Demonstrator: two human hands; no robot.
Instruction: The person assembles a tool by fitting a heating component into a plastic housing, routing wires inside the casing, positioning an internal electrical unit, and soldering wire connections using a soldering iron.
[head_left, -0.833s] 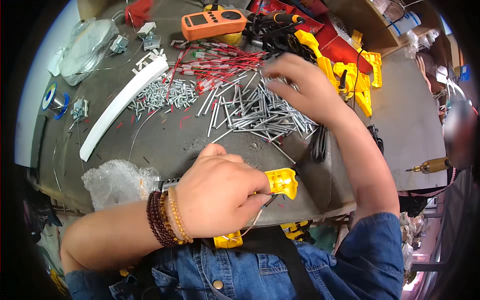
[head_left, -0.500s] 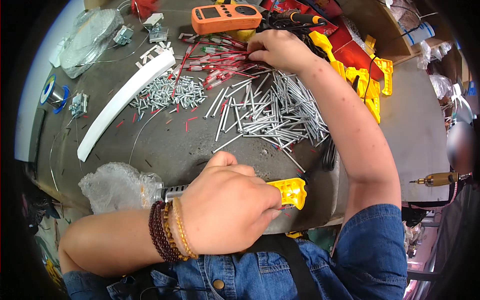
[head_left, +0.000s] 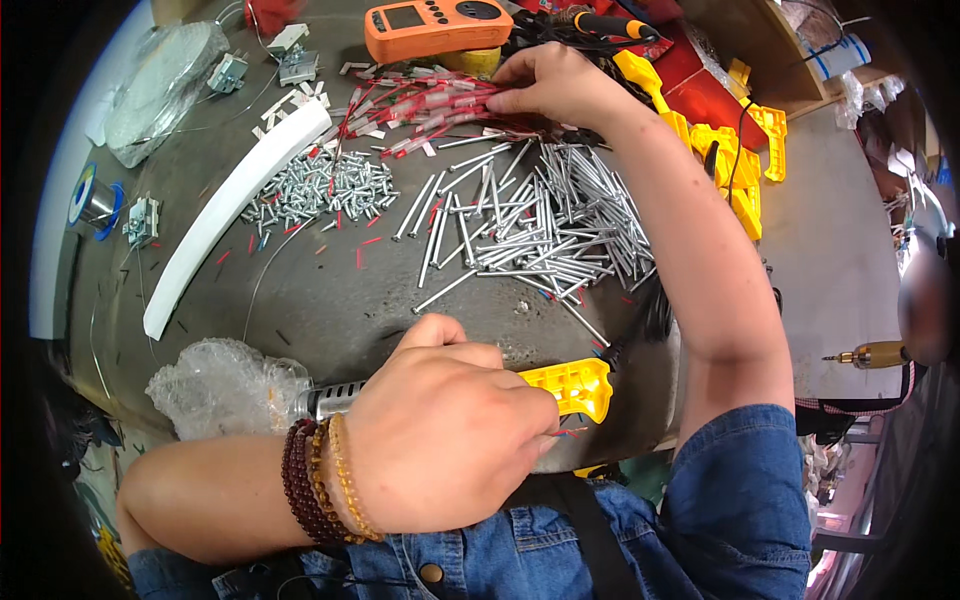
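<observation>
My left hand [head_left: 455,420], with bead bracelets at its wrist, is closed around a yellow plastic handle shell [head_left: 575,388]. The shell's ribbed hollow inside shows to the right of the fingers, with thin red wire ends below it. A slotted metal barrel [head_left: 338,398] sticks out on the hand's other side, by crumpled bubble wrap [head_left: 228,388]. At the back, my right hand [head_left: 560,88] has thumb and fingers closed on the edge of a pile of red wires [head_left: 440,105] with small clear and white sleeves. Exactly what lies between the fingertips is too blurred to make out.
Long metal screws [head_left: 560,220] lie heaped mid-table, with small screws [head_left: 325,190] left of them. A curved white strip [head_left: 235,220], an orange multimeter [head_left: 438,30], solder spool [head_left: 97,203] and yellow shells [head_left: 725,165] stand around. A brown-handled screwdriver bit tool [head_left: 868,355] is far right.
The red wires under my right hand have shifted and spread. My right hand has moved slightly left and farther away. My left hand keeps its hold on the handle shell.
</observation>
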